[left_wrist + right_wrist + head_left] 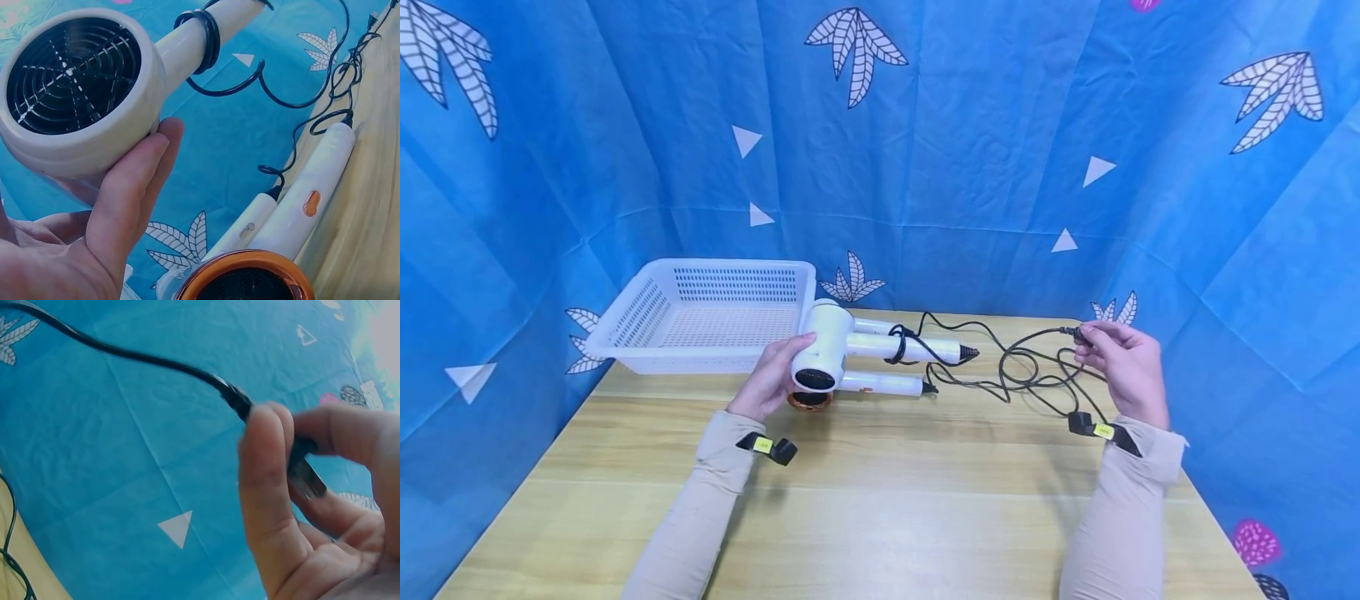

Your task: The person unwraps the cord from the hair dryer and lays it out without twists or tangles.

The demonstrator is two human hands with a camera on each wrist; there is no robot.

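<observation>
In the head view my left hand (pixel 763 382) holds a white hair dryer (pixel 829 335) by its round head, above the table. Its handle points right, and black cord (pixel 209 40) loops round that handle. The left wrist view shows the dark grille facing the camera, with fingers curved against the white housing. Over on the right, my right hand (pixel 1126 367) pinches the plug (pixel 306 478) of a black cord (pixel 150 359) between thumb and fingers. Below the held dryer lies another white one with an orange rim (pixel 294 265). A further white handle (pixel 240 228) lies beside it.
A white perforated plastic basket (pixel 681 363) stands at the back left of the wooden table (pixel 910 508). Tangled black cords (pixel 1022 375) spread over the table's back right part. A blue patterned curtain (pixel 970 167) surrounds the back and sides.
</observation>
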